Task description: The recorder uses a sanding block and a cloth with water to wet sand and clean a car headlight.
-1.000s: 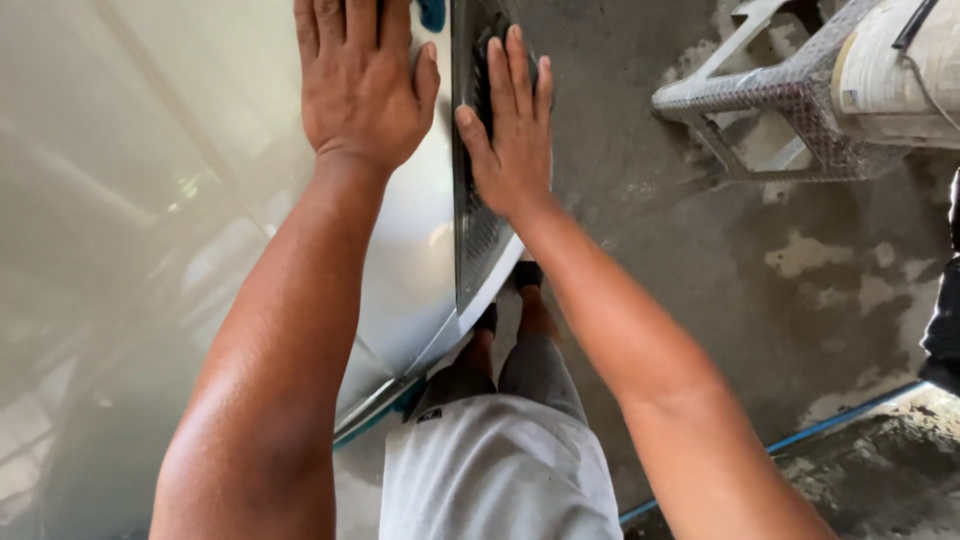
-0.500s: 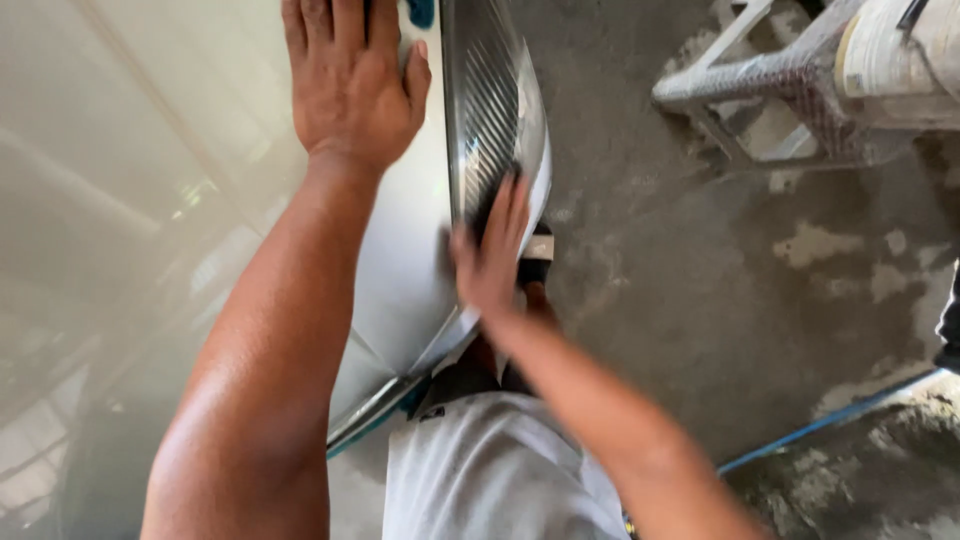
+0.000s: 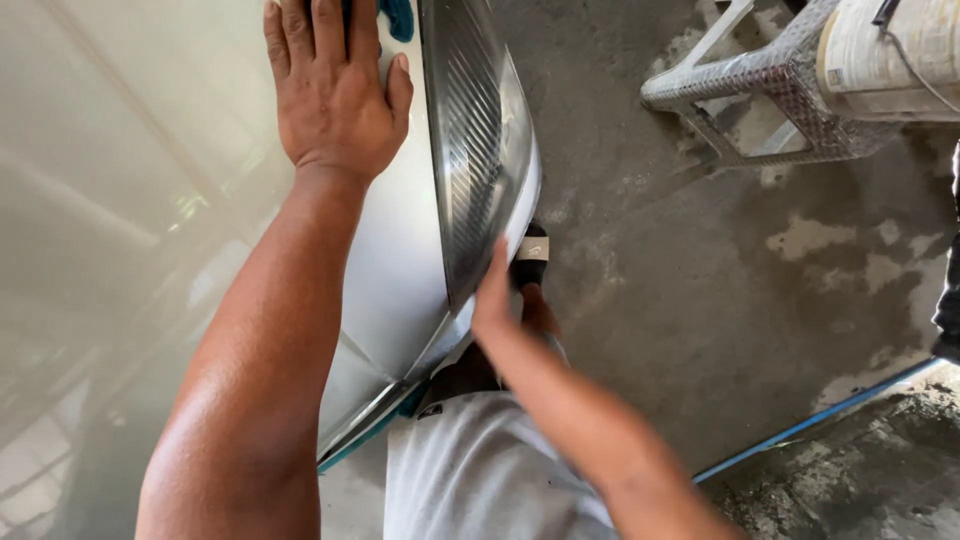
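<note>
Two hands on car: left hand (image 3: 335, 95) stays flat on silver body panel (image 3: 395, 260); right hand (image 3: 492, 298) has slid down the ribbed clear headlight (image 3: 478, 150), fingers open, holding nothing.

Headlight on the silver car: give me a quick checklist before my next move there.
1. Left hand flat on the glossy silver car panel: ok.
2. Right hand touching the lower tip of the ribbed clear headlight: ok.
3. Blue cloth near the left fingers, mostly out of frame: cannot tell.
4. Footing on the stained concrete floor: ok.
5. White lattice plastic stool clear of the arms: ok.
</note>
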